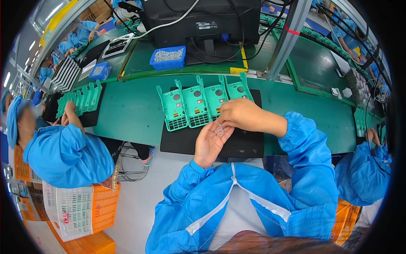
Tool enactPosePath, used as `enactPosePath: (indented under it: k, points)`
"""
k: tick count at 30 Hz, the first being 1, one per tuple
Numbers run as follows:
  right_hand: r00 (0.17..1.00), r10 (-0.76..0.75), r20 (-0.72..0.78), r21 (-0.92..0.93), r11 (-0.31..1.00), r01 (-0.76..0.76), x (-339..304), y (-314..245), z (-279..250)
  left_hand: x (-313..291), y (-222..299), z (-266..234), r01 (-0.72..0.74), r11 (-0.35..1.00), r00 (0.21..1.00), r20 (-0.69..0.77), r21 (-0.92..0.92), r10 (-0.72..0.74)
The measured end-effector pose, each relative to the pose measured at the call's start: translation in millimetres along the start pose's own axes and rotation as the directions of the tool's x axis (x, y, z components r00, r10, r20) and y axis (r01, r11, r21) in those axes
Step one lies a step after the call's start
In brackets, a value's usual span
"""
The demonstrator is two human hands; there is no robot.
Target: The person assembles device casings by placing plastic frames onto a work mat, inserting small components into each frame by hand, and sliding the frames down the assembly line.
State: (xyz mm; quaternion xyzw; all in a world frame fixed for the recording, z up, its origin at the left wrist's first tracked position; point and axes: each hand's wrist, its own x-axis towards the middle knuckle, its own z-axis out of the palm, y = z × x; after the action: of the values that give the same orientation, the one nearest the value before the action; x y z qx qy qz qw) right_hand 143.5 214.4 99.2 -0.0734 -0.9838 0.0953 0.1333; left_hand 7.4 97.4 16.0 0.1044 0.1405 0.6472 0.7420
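Observation:
My left hand (pixel 208 146) is turned palm up and cupped, with a small heap of clear plastic pieces (pixel 219 130) lying in it. Over its fingertips reaches my right hand (pixel 240 115), fingers bent together in a pinch; whatever lies between them is hidden. Several green plastic housings (pixel 172 106) stand side by side in a row just beyond my hands, each with a round hole and a grille at its near end. My right hand overlaps the near parts of the two right-hand housings. Under the row is a black mat (pixel 182 144), with a few tiny pieces on it.
Beyond the green bench (pixel 127 106), a blue bin (pixel 168 58) of small pale pieces stands beside a monitor (pixel 203 25). A metal post (pixel 289 40) rises at the right. Co-workers in blue sit left (pixel 69 152) and right (pixel 361 169). Crates (pixel 80 207) stand at lower left.

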Motion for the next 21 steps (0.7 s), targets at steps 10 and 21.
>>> enactPosePath:
  k: [10,21]
  points:
    - [0.999,0.041,0.002,0.054,0.998,-0.041,-0.2,-10.5,-17.0,-6.2,2.0,-3.3,-0.023,0.969,0.996,-0.083,0.246,0.045]
    - [0.994,0.049,-0.098,0.097,0.995,-0.039,-1.0,-10.1,-13.9,-4.0,4.5,2.6,0.005,0.973,0.984,-0.173,0.230,0.036]
